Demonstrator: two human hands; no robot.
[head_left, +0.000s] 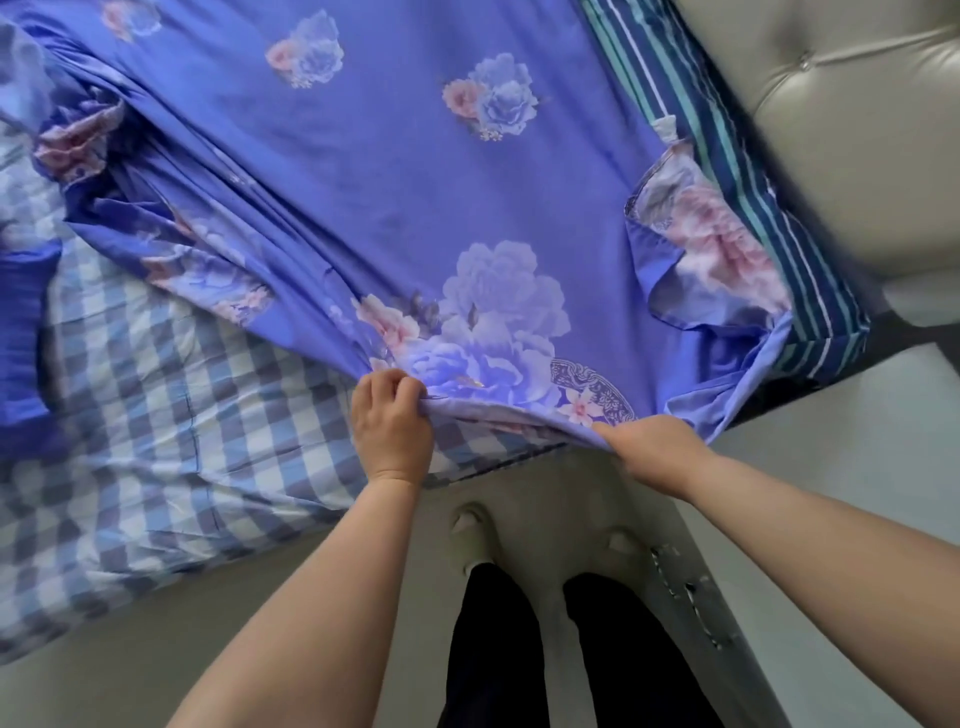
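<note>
The blue floral sheet (415, 171) is spread across the bed, over a checkered quilt (156, 374). Left hand (392, 428) fingers pinch its near edge, and the right hand (652, 449) grips the same edge beside it. Striped fabric (779, 208) sits along the tufted headboard (841, 119).

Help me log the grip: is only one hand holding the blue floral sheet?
No, the left hand and the right hand both grip the near edge of the blue floral sheet.
</note>
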